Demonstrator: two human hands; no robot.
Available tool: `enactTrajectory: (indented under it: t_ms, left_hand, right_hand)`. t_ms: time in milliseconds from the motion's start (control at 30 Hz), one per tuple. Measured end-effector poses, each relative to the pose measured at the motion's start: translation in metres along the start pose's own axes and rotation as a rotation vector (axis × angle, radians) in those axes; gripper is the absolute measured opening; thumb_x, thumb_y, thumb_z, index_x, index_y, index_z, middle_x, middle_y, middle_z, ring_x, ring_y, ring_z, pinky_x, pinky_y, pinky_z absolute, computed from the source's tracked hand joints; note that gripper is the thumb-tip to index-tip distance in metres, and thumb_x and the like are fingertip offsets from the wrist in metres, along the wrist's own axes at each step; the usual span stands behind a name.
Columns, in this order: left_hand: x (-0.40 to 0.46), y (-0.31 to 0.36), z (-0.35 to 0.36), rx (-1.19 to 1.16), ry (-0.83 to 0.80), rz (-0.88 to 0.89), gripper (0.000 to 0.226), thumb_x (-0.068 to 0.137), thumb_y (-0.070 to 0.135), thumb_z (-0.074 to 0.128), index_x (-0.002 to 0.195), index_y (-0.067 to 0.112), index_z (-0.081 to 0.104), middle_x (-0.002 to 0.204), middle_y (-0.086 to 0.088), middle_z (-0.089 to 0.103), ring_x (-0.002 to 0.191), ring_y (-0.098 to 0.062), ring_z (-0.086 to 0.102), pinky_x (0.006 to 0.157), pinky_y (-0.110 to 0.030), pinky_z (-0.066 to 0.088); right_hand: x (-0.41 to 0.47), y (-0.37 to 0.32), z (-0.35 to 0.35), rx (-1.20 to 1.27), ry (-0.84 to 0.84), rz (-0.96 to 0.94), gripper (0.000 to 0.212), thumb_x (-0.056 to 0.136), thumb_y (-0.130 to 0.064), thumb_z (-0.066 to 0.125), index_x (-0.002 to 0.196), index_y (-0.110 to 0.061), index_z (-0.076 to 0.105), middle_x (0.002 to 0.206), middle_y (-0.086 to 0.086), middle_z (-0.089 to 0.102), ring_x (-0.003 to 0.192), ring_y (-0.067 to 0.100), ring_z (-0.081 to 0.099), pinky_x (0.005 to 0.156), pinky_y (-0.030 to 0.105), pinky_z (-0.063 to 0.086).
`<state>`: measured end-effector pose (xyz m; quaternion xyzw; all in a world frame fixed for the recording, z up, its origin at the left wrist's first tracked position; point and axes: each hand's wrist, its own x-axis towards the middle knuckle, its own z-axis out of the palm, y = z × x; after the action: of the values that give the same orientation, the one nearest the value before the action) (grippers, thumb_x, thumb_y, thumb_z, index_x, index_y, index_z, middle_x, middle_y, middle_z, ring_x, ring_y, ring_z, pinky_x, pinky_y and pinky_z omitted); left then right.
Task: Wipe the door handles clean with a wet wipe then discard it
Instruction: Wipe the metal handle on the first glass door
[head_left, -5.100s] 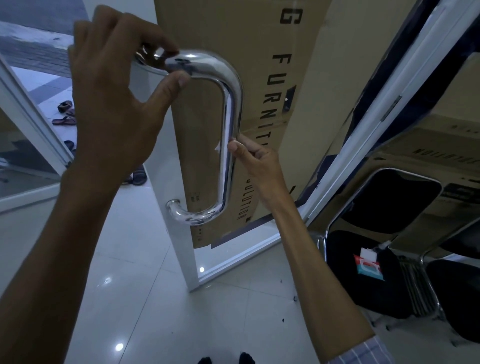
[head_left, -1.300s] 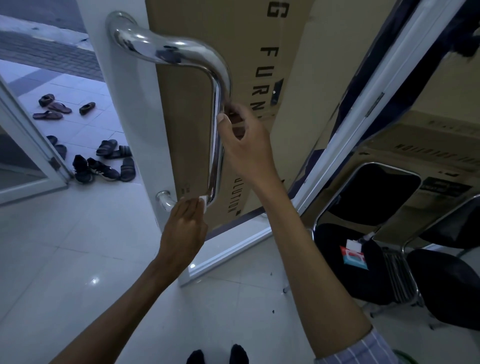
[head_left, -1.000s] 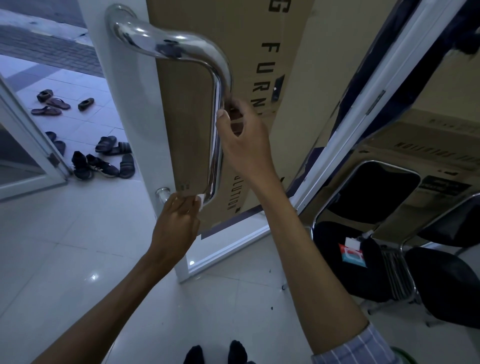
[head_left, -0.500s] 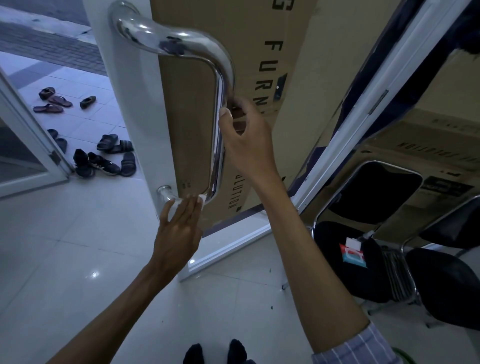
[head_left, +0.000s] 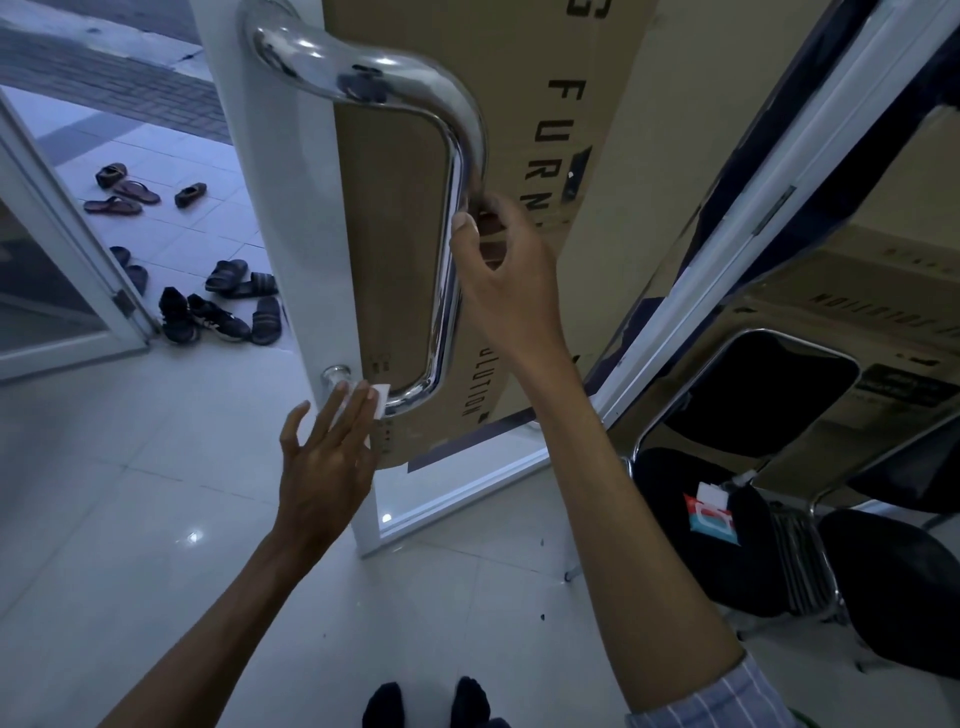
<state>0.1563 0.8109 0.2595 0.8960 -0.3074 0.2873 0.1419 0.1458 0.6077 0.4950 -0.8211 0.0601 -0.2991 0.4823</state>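
A polished chrome door handle (head_left: 457, 156) curves down the edge of a white-framed glass door (head_left: 291, 208). My right hand (head_left: 506, 280) grips the handle's upright bar about halfway down, thumb in front and fingers curled behind. My left hand (head_left: 324, 457) reaches up to the handle's lower bend with its fingers straight and spread, pressing a small white wet wipe (head_left: 380, 401) against the metal. Only a corner of the wipe shows past my fingertips.
Brown cardboard (head_left: 519, 78) with black lettering covers the glass behind the handle. A pack of wet wipes (head_left: 710, 514) lies on a black chair (head_left: 727, 535) at the right. Several shoes and sandals (head_left: 218, 306) lie outside the doorway on the left. White tiled floor lies underfoot.
My left hand has slid slightly left along the lower bend and its fingers have spread straighter over the wipe. My right hand has kept its grip on the upright bar.
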Motion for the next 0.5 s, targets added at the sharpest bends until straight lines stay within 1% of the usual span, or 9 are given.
enactTrajectory:
  t_ms: [67,100,167,233,300,400,500]
  left_hand:
    - [0.0,-0.004,0.001,-0.011,-0.003,-0.017,0.059,0.099,0.022,0.055,0.155,0.006,0.045,0.163,-0.011,0.04,0.155,-0.028,0.034,0.123,-0.057,0.019]
    - [-0.001,-0.006,0.002,-0.011,-0.006,0.002,0.06,0.099,0.022,0.055,0.155,0.006,0.045,0.163,-0.011,0.04,0.155,-0.028,0.034,0.123,-0.056,0.019]
    - [-0.002,-0.008,0.004,-0.01,-0.007,0.033,0.059,0.099,0.023,0.056,0.154,0.007,0.046,0.162,-0.01,0.042,0.154,-0.028,0.035,0.123,-0.056,0.021]
    - [-0.001,-0.01,0.004,-0.022,-0.004,0.007,0.059,0.098,0.021,0.056,0.155,0.007,0.046,0.162,-0.01,0.043,0.154,-0.027,0.035,0.123,-0.055,0.02]
    - [-0.001,-0.011,0.004,-0.036,-0.008,0.018,0.058,0.099,0.022,0.054,0.154,0.006,0.046,0.161,-0.011,0.043,0.154,-0.027,0.036,0.124,-0.053,0.02]
    - [-0.001,-0.013,0.005,-0.061,-0.012,0.002,0.058,0.098,0.02,0.054,0.153,0.004,0.047,0.16,-0.013,0.045,0.151,-0.028,0.041,0.123,-0.051,0.022]
    - [0.0,-0.015,0.006,-0.127,-0.007,-0.059,0.058,0.097,0.018,0.056,0.152,0.001,0.048,0.159,-0.015,0.046,0.148,-0.03,0.045,0.121,-0.049,0.026]
  right_hand:
    - [0.0,0.001,0.0,-0.001,0.002,-0.002,0.025,0.107,-0.029,0.055,0.128,-0.018,0.063,0.112,-0.002,0.067,0.097,0.006,0.066,0.078,0.018,0.057]
    - [0.0,0.001,0.0,-0.002,0.003,-0.002,0.024,0.107,-0.028,0.055,0.128,-0.018,0.063,0.112,-0.002,0.067,0.097,0.006,0.066,0.078,0.018,0.057]
    - [0.0,0.0,0.0,0.006,0.003,-0.007,0.024,0.107,-0.027,0.055,0.128,-0.019,0.063,0.112,-0.002,0.068,0.097,0.006,0.066,0.079,0.02,0.058]
    - [0.0,0.0,0.0,0.019,0.004,-0.005,0.023,0.107,-0.027,0.056,0.128,-0.02,0.063,0.113,-0.001,0.068,0.098,0.007,0.066,0.08,0.021,0.058]
    - [-0.001,0.0,0.0,0.02,0.01,-0.004,0.023,0.107,-0.027,0.056,0.127,-0.02,0.063,0.113,-0.001,0.068,0.097,0.007,0.066,0.08,0.022,0.058]
    - [0.0,-0.001,0.0,0.017,0.0,0.002,0.026,0.107,-0.028,0.055,0.13,-0.019,0.063,0.114,-0.001,0.068,0.098,0.007,0.067,0.081,0.024,0.059]
    - [-0.001,-0.001,-0.001,0.021,-0.005,0.002,0.024,0.108,-0.026,0.055,0.129,-0.018,0.063,0.112,-0.001,0.068,0.098,0.006,0.066,0.078,0.016,0.057]
